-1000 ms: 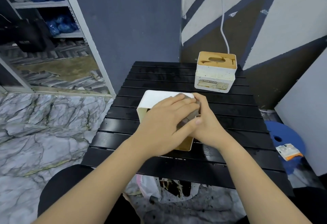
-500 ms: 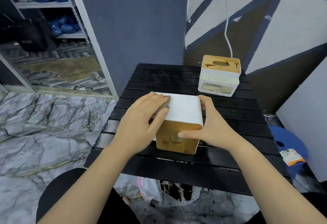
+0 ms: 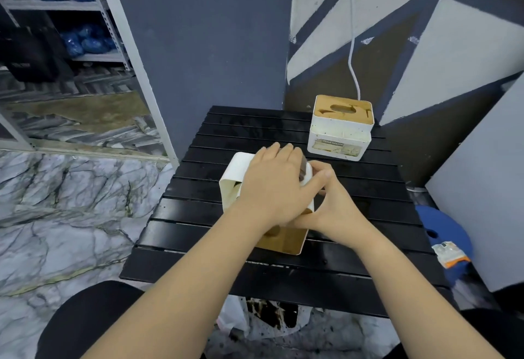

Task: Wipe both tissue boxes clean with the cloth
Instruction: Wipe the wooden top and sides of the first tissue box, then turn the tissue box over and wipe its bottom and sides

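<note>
A white tissue box (image 3: pixel 239 167) lies on its side in the middle of the black slatted table (image 3: pixel 354 197), its wooden lid facing me. My left hand (image 3: pixel 273 185) lies flat across its upper white face and presses a dark grey cloth (image 3: pixel 303 170), of which only an edge shows at the box's right. My right hand (image 3: pixel 331 205) grips the box's right side. A second white tissue box (image 3: pixel 340 134) with a wooden lid stands upright at the table's back right, untouched.
A white cable (image 3: pixel 353 46) hangs down the painted wall behind the second box. A blue stool (image 3: pixel 442 231) with a small packet (image 3: pixel 450 253) stands right of the table. A metal shelf (image 3: pixel 93 9) holds blue bags at far left. A plastic bag (image 3: pixel 241 319) sits under the table.
My left hand has swept the cloth from the box's left side across its upper face to the right. My right hand has stayed on the right side, and the box turned slightly.
</note>
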The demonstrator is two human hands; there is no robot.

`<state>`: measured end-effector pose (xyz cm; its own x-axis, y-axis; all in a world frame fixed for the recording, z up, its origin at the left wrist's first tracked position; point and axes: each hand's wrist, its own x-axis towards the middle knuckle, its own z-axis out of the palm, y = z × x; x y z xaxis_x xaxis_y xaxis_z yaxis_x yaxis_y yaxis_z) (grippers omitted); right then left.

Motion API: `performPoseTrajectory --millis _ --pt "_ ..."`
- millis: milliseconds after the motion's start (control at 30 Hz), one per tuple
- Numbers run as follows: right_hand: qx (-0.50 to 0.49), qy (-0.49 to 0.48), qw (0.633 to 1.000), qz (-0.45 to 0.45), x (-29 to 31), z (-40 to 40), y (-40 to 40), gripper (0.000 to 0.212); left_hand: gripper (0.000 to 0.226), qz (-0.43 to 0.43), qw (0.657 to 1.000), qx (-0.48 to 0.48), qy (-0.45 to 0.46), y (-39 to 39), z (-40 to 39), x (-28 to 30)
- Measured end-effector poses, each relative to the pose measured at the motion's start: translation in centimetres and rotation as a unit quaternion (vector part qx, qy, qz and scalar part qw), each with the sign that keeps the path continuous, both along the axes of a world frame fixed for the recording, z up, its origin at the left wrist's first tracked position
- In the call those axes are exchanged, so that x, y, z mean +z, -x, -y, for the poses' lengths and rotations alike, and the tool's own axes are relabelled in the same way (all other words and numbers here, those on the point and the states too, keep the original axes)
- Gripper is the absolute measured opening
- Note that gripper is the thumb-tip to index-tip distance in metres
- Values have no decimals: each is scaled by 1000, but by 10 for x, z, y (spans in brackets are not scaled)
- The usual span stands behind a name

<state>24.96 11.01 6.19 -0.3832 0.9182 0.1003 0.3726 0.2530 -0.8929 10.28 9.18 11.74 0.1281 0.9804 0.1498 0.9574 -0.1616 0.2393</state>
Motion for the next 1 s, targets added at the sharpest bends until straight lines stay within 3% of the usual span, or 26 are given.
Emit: performPoseTrajectory --millis 133,333,467,567,667,767,800,867,1000 --pt "-11 -21 1000 -5 -2 2 2 103 90 -17 1000 -1 -11 -17 4 -6" --pt "-37 -65 997 -18 -14 6 0 95 82 -83 995 -10 -53 -39 13 -12" --pt "-40 -58 997 -29 -20 4 1 96 61 -54 991 -55 -113 -28 21 -22" --pt "-28 -68 997 -23 -24 3 -3 112 49 -23 987 -109 -113 -18 29 -25" --pt "-18 -76 995 -61 -22 6 -3 120 47 108 983 -142 -49 -9 33 -12" --pt "-26 -120 987 -103 -14 17 -2 128 35 356 927 -111 41 4 37 13" --pt "-27 -150 985 -85 -11 22 -3 127 36 384 919 -84 33 13 37 17" --pt "-23 -199 979 -22 -7 31 -2 114 44 352 935 -43 21 35 38 18" --pt "-15 -240 971 17 -19 35 2 69 72 251 955 -54 148 64 49 22"
